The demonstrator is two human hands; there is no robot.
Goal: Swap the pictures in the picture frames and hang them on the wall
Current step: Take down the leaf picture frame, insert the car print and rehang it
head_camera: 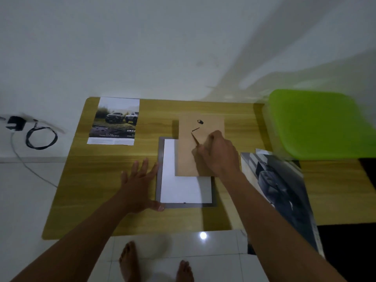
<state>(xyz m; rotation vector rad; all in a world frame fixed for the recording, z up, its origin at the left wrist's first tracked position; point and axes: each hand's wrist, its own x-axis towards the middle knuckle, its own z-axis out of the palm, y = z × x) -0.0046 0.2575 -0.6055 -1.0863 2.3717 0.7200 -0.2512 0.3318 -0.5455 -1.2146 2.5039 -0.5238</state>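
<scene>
The wooden surface (97, 200) fills the middle of the view, set on a pale tiled floor (30, 200) against a white wall. A green plastic lid (317, 123), blurred, sits at the surface's far right corner. A dark car picture (284, 190) lies along the right side, its near end past the surface's front edge.

A grey picture frame (159, 180) lies face down near the centre, with a white sheet (183, 190) showing inside it. A brown backing board (187, 157) overlaps the frame's far right part and reaches beyond its far edge, throwing a shadow to its left. A print of two trucks (116, 121) lies flat at the far left corner, well apart from the frame.

The right grip (217, 153) is on the backing board, fingers curled and thumb raised, pinching the near end of a thin dark strip (194, 138) fixed to the board. The left grip (138, 186) lies flat on the surface with straight, spread fingers and holds nothing. Its fingertips touch the frame's left edge and its thumb touches the near left corner.

Two bare feet (130, 259) stand on the tiles in front of the surface. A black charger (16, 123) with a looped cable (40, 139) lies on the floor to the left. A small dark hanger (200, 121) sits near the board's far edge.
</scene>
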